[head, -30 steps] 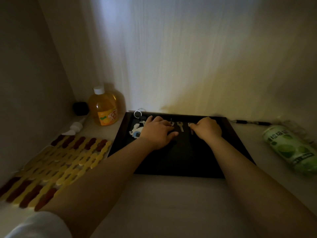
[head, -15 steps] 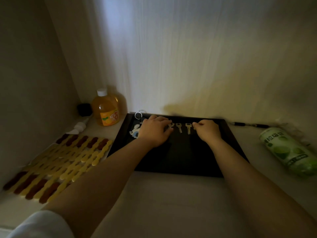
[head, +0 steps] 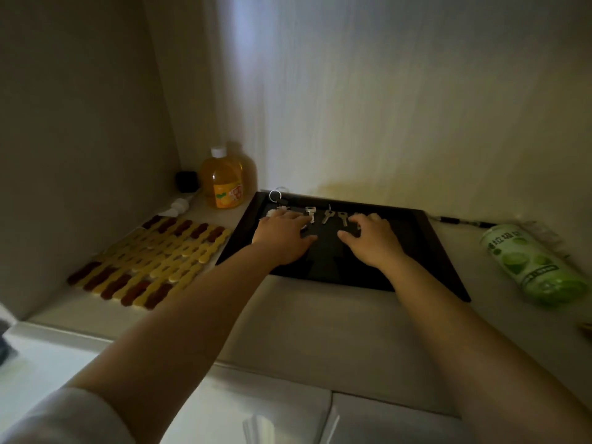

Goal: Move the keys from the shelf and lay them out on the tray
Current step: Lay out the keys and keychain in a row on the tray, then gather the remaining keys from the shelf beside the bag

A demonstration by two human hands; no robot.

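My hands have drawn back from the keys point(head: 326, 215); left hand point(head: 283, 237) and right hand point(head: 371, 240) spread, released, over the tray point(head: 442, 251) at frame centre.

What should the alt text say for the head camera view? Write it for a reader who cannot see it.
A person's left hand and right hand rest spread on a black tray on a dim shelf, below a row of silver keys laid along the tray's far edge. An orange juice bottle and woven mat sit left; a green can lies right.
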